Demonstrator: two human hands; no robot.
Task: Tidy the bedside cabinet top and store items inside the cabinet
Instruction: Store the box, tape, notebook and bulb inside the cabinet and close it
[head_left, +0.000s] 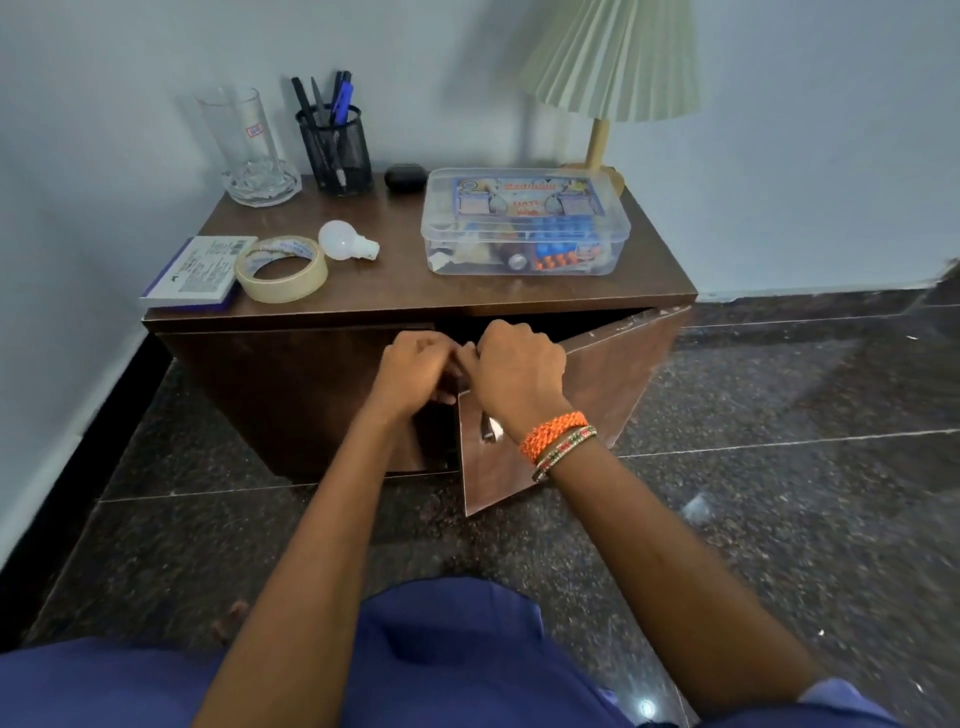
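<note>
Door-opening step: at frame centre, right hand (519, 371) is gripping the right door (597, 395) edge, swinging it ajar; left hand (415, 369) is curling against the left door (291, 395), hold unclear. Next: open fully.

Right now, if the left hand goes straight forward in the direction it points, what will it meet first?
Most likely the closed left door of the cabinet, near its inner edge. The left hand points forward at the cabinet front beside the right hand, which grips the half-open right door. Depth is unclear, so it may already be touching.

A bedroom corner: bedside cabinet (395, 291) against the wall, pleated lamp (615, 67).
</note>
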